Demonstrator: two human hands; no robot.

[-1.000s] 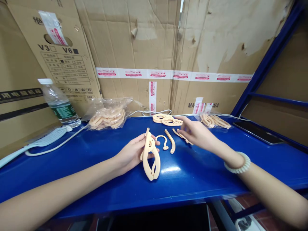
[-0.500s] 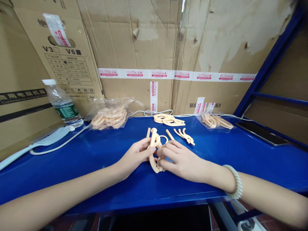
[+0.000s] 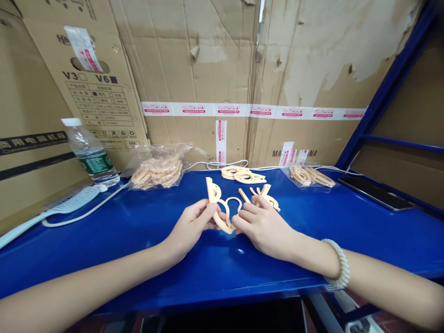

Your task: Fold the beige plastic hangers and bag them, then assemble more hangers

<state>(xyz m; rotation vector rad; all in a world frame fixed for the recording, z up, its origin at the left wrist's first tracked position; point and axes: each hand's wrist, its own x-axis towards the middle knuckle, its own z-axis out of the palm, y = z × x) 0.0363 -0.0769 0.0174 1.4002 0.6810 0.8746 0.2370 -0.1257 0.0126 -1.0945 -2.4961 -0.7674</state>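
Observation:
My left hand (image 3: 192, 225) pinches a beige plastic hanger piece (image 3: 215, 203) that stands up from the blue table (image 3: 138, 249). My right hand (image 3: 263, 226) meets it from the right, fingers closed on the lower end of the same piece and on another beige strip (image 3: 264, 191) sticking up behind the knuckles. A small beige hook (image 3: 236, 202) and a few loose hanger parts (image 3: 272, 202) lie just beyond my fingers. My right wrist wears a pale bead bracelet (image 3: 342, 268).
A clear bag of beige parts (image 3: 157, 170) lies at the back left, a loose pile (image 3: 243, 174) at the back middle, another bag (image 3: 312, 175) back right. A water bottle (image 3: 90, 155), a white comb-like tool (image 3: 69, 201), a white cable (image 3: 222, 163), a phone (image 3: 376, 193) and cardboard walls (image 3: 222, 69) surround the table.
My right hand came back from the loose parts at the rear and joined the left hand on the hanger piece. The folded piece now stands spread apart between both hands.

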